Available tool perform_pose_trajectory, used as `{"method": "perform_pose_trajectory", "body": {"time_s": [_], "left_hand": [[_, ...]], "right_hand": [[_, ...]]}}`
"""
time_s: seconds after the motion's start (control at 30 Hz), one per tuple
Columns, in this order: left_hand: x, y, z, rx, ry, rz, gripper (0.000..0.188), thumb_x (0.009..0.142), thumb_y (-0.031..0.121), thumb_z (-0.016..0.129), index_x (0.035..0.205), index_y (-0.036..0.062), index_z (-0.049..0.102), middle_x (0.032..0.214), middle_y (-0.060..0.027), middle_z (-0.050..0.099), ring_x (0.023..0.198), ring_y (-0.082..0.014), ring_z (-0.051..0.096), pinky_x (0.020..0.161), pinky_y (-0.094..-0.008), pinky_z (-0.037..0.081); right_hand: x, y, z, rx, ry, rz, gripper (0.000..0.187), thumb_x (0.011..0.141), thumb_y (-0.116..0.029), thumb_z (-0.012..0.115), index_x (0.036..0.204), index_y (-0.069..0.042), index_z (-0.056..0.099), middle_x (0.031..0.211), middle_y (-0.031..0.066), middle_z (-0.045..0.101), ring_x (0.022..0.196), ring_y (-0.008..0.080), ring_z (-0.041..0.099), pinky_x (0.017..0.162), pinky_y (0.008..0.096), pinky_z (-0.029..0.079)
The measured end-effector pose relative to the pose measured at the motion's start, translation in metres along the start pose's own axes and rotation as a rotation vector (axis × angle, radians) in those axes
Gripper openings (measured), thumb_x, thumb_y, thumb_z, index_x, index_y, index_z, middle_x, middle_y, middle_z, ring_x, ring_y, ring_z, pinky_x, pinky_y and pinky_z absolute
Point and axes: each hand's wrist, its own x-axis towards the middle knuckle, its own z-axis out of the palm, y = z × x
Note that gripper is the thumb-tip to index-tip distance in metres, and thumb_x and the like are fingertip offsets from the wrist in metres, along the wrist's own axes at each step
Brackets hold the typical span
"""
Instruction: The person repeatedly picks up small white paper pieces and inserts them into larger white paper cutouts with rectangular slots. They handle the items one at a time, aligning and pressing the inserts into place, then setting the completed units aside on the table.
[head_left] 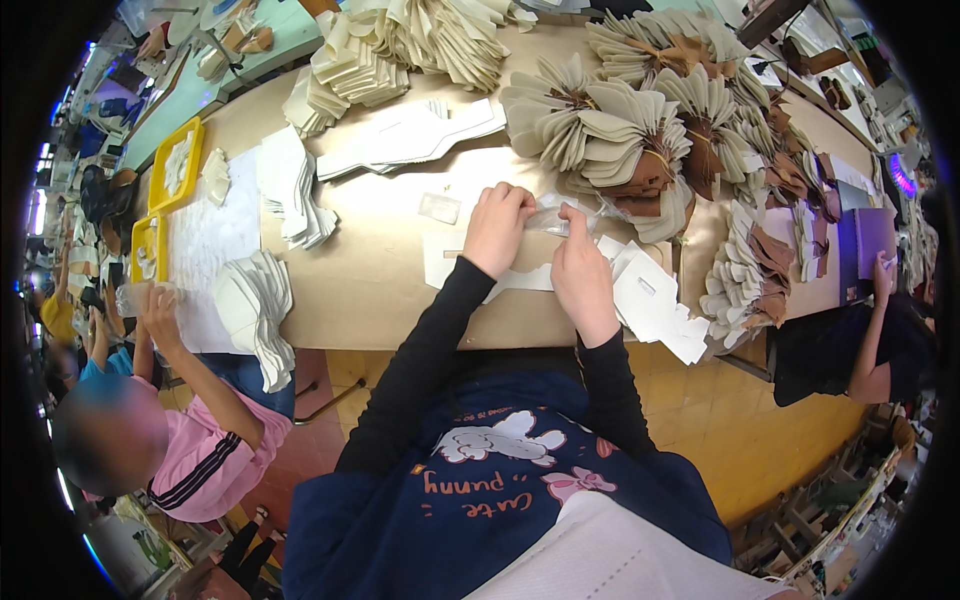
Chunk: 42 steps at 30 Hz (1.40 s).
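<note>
Orange lettering and cartoon animals are printed across the person's navy top (380, 530). Midway along the bench (390, 310), nearer its front edge than its back, the left hand (500, 225) has its fingertips bunched together on one end of a clear plastic piece (546, 218); the right hand (582, 270) touches the other end, though whether its fingers clamp it cannot be told, above a white cut sheet (522, 281).

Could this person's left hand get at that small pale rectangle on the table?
Probably yes: the small pale rectangle lies uncovered just left of the left hand, with nothing visible in between. The hand does seem busy at the clear plastic, though.
</note>
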Motion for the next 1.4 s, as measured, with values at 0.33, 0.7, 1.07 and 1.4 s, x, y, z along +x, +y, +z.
{"method": "perform_pose_trajectory", "body": {"time_s": [0.33,0.7,1.07,1.4], "left_hand": [[-0.064,0.027,-0.063,-0.649,0.286,-0.460,0.014,0.096,0.007,0.067,0.106,-0.0027,0.069,0.094,-0.0046,0.069,0.086,-0.0099,0.063,0.076,-0.0258,0.052],[-0.088,0.068,-0.075,-0.959,0.177,-0.322,0.028,0.104,0.013,0.058,0.118,-0.0076,0.069,0.121,-0.0162,0.069,0.109,-0.0208,0.066,0.095,-0.0313,0.053],[-0.096,0.072,-0.084,-0.648,0.160,-0.104,0.022,0.098,0.006,0.062,0.115,-0.0054,0.071,0.119,-0.0170,0.070,0.106,-0.0236,0.069,0.091,-0.0311,0.054],[-0.102,0.077,-0.084,-0.638,0.149,-0.111,0.022,0.098,0.006,0.063,0.114,-0.0048,0.072,0.118,-0.0163,0.071,0.107,-0.0224,0.069,0.091,-0.0306,0.053]], "right_hand": [[-0.003,-0.018,-0.006,0.166,0.224,-0.102,0.032,0.090,-0.003,0.060,0.121,-0.007,0.061,0.124,0.0139,0.064,0.080,0.0348,0.068,0.067,0.0422,0.053],[-0.045,-0.073,-0.017,0.574,0.136,-0.059,0.018,0.087,0.001,0.071,0.106,0.001,0.073,0.093,0.0084,0.072,0.061,0.0104,0.055,0.053,0.0244,0.041],[-0.048,-0.076,-0.023,0.510,0.189,-0.065,0.010,0.085,0.000,0.073,0.095,0.001,0.074,0.079,0.0053,0.070,0.050,0.0066,0.042,0.047,0.0245,0.033],[-0.050,-0.076,-0.023,0.550,0.189,-0.001,0.007,0.084,-0.001,0.074,0.090,0.000,0.072,0.073,0.0026,0.066,0.048,0.0053,0.035,0.046,0.0245,0.028]]}}
